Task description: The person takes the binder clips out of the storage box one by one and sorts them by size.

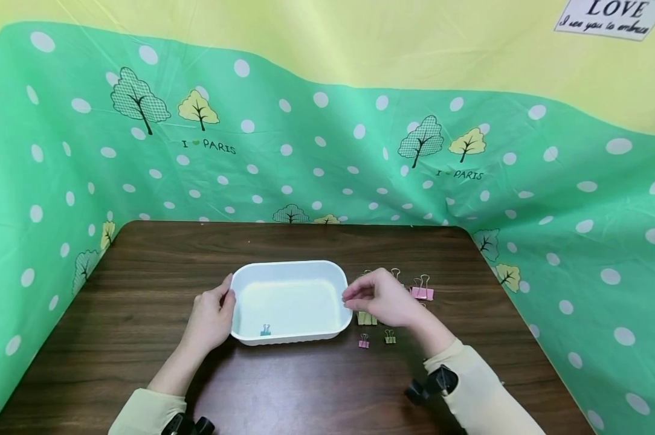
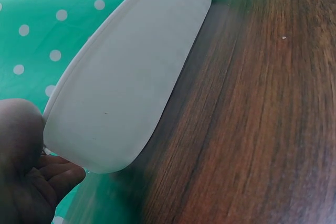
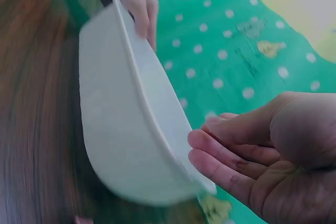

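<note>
A white plastic tray stands on the table in the head view, with one small blue binder clip inside near its front wall. My left hand grips the tray's left end, thumb at the rim and fingers around the outside. At the right end, my right hand has loosely bent fingers beside the rim. In the right wrist view, its fingertips overlap the rim; whether they touch it I cannot tell. No object shows between those fingers. Under and beside this hand lie a yellow-green binder clip and a pink binder clip.
Small pink and green binder clips lie in front of the right hand, and several more are partly hidden behind it. The dark wooden table is bordered by a green dotted cloth at the back and sides.
</note>
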Demonstrator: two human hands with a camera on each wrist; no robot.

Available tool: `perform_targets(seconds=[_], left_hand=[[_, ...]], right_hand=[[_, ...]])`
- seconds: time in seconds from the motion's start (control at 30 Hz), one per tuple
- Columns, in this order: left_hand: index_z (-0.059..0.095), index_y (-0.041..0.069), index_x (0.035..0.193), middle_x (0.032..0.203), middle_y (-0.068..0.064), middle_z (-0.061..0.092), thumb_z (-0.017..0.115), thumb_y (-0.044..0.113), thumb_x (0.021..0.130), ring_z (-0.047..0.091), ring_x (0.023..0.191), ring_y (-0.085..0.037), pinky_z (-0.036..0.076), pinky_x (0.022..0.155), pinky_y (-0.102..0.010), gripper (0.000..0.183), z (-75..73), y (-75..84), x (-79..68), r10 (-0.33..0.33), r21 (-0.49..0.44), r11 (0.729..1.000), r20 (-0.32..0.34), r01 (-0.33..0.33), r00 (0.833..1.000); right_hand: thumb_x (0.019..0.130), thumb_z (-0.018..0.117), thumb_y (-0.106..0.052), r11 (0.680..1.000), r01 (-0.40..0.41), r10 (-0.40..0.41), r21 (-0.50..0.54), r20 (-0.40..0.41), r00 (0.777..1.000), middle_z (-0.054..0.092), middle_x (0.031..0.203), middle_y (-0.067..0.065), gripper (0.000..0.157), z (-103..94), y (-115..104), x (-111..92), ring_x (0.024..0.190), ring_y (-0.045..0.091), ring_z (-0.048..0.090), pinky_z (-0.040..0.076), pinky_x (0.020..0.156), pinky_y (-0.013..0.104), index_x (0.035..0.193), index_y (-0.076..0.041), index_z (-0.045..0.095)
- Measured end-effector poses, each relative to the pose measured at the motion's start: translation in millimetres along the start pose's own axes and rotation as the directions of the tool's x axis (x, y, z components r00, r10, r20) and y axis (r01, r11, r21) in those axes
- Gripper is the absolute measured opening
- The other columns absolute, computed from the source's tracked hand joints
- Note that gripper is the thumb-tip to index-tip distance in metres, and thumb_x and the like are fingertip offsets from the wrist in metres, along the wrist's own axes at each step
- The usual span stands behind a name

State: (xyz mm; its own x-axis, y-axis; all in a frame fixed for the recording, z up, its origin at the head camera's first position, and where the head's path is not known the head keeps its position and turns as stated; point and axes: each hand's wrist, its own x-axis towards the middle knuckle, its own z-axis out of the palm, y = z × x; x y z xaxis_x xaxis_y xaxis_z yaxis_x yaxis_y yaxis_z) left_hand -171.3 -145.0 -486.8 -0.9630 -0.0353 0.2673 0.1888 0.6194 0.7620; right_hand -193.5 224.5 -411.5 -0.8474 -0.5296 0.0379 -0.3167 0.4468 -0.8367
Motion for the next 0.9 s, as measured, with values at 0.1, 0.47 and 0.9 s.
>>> perform_targets(seconds=[0.1,0.47,0.9], left_hand=[[0.055,-0.012,0.145,0.135,-0.029,0.063,0.051,0.006,0.107,0.064,0.119,-0.035,0.054,0.094,-0.057,0.042,-0.4,-0.3,0.1,0.002,0.002,1.0,-0.003,-0.002,1.0],[0.056,-0.013,0.144,0.137,-0.029,0.062,0.053,0.004,0.106,0.064,0.12,-0.037,0.054,0.095,-0.058,0.042,-0.2,-1.2,-0.4,0.026,-0.013,1.0,-0.014,-0.026,1.0],[0.057,-0.013,0.144,0.132,-0.029,0.065,0.054,0.004,0.106,0.067,0.114,-0.035,0.056,0.09,-0.056,0.042,1.1,-0.6,-1.6,0.028,-0.016,0.999,-0.026,-0.029,0.999]], right_hand=[[0.091,0.079,0.004,0.999,0.032,-0.033,0.022,0.011,0.999,0.078,0.091,0.008,0.01,17.4,-11,14,0.081,0.02,0.073,0.059,0.073,0.028,0.101,0.007,0.079],[0.088,0.082,0.004,0.999,0.04,-0.038,-0.011,0.162,0.986,0.078,0.088,0.003,0.01,90.4,-29,68,0.079,0.007,0.071,0.058,0.077,0.024,0.098,0.004,0.081],[0.086,0.082,0.007,0.996,0.026,-0.008,-0.081,0.222,0.975,0.076,0.076,0.002,0.007,130.1,-31,93,0.067,0.001,0.067,0.055,0.068,0.018,0.086,0.0,0.081]])
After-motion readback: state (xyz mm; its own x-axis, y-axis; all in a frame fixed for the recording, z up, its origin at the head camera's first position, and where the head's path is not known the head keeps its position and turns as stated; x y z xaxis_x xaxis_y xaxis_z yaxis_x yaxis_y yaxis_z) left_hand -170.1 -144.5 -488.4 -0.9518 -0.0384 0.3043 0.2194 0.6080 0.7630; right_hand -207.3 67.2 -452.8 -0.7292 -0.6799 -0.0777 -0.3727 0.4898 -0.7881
